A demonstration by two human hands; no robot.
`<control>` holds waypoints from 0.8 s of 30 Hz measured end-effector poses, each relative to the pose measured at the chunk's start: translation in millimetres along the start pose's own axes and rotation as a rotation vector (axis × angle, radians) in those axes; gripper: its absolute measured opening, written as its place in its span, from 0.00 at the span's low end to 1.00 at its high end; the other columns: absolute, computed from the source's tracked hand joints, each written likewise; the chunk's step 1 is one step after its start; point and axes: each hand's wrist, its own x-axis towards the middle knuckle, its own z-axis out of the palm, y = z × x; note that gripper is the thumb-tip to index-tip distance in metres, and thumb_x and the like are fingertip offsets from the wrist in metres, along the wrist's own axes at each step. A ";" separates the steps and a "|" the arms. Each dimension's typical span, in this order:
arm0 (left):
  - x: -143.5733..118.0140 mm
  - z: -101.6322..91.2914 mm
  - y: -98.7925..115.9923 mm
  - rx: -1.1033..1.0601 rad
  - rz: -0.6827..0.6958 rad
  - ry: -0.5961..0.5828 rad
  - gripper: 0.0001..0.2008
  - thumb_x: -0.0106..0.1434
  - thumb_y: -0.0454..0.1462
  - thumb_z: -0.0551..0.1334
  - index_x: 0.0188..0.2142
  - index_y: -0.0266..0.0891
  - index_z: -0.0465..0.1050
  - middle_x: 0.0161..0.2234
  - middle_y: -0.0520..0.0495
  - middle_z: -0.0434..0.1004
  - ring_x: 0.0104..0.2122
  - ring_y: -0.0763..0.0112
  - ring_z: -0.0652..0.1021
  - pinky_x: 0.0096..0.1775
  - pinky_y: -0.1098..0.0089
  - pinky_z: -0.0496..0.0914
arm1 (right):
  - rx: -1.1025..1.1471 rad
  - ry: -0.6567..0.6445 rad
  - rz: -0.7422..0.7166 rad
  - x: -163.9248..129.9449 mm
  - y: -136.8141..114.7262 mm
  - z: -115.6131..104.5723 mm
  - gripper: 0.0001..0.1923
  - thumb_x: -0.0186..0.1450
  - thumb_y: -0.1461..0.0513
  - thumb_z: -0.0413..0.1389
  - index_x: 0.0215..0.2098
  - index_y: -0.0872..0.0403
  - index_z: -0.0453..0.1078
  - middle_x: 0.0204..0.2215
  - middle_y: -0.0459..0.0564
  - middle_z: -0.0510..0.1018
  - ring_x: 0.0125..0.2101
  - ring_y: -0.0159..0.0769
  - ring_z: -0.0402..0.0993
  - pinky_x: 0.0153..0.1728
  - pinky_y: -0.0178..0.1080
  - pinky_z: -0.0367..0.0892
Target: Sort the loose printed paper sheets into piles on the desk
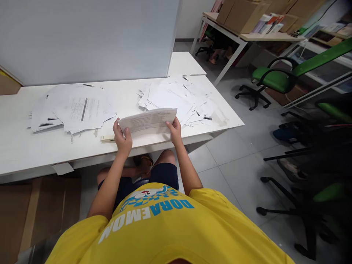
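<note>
Matt printed paper sheet (148,121) above a smooth white laminate desk (22,146).

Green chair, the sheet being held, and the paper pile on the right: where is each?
green chair (268,79), head view, on its seat cushion.
held sheet (148,123), head view, middle of the printed page.
right paper pile (176,95), head view, top sheets at its centre.

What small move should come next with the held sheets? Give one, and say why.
Probably set the sheets down on the right pile: both the left hand and right hand grip them at the desk edge, and that pile lies nearest.
</note>
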 end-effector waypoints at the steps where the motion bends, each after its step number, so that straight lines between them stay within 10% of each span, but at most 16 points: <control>1: 0.3 -0.6 -0.7 -0.004 -0.002 -0.004 0.29 0.70 0.55 0.51 0.63 0.41 0.57 0.53 0.34 0.71 0.52 0.60 0.75 0.54 0.61 0.69 | -0.011 -0.005 -0.001 -0.3 1.0 0.9 0.23 0.60 0.47 0.60 0.48 0.50 0.70 0.45 0.53 0.78 0.49 0.47 0.73 0.54 0.47 0.67; 13: 18.8 -25.0 12.3 -0.024 -0.142 -0.271 0.25 0.69 0.48 0.56 0.61 0.40 0.63 0.44 0.41 0.79 0.41 0.63 0.79 0.44 0.64 0.74 | -0.186 -0.198 0.156 -3.0 -24.2 -33.5 0.20 0.59 0.47 0.60 0.44 0.50 0.73 0.37 0.48 0.80 0.42 0.46 0.74 0.47 0.47 0.70; 17: 28.3 -52.2 16.2 0.211 -0.204 -0.337 0.28 0.70 0.42 0.53 0.68 0.41 0.54 0.50 0.39 0.77 0.45 0.63 0.79 0.46 0.64 0.74 | -0.050 -0.218 0.379 -25.8 -27.4 -30.8 0.22 0.54 0.51 0.64 0.45 0.51 0.74 0.37 0.49 0.83 0.43 0.48 0.77 0.47 0.49 0.70; 24: 27.8 -74.6 -10.7 0.574 -0.038 -0.443 0.24 0.69 0.42 0.49 0.59 0.35 0.69 0.54 0.38 0.76 0.55 0.53 0.72 0.59 0.54 0.65 | -0.089 -0.158 0.555 -66.3 -9.6 -17.0 0.21 0.50 0.56 0.62 0.41 0.54 0.75 0.34 0.50 0.84 0.39 0.46 0.78 0.47 0.51 0.70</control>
